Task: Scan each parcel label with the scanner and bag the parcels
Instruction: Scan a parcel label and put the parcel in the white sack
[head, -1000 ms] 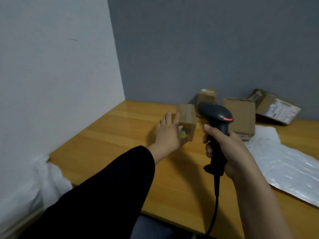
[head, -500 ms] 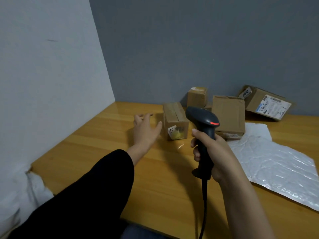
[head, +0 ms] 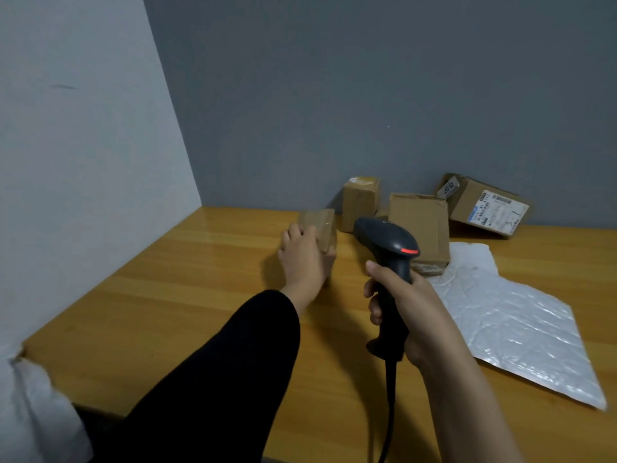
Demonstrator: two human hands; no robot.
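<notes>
My left hand (head: 302,259) grips a small brown cardboard parcel (head: 320,223) on the wooden table, fingers over its top; the hand hides the parcel's near face and its label. My right hand (head: 412,315) holds a black corded barcode scanner (head: 389,248) by its handle, head pointing away from me, a red light glowing on its top. The scanner is just right of the small parcel. A white plastic mailing bag (head: 510,325) lies flat on the table at the right.
Three more cardboard parcels sit against the grey back wall: a small upright one (head: 360,198), a medium one (head: 420,225), and a tilted one with a white shipping label (head: 487,205). A white wall bounds the left. White cloth (head: 36,409) hangs at the table's near left corner.
My left hand was open beside the small parcel half a second ago; it has come onto the parcel and taken hold, covering its label. The scanner hand stays about where it was.
</notes>
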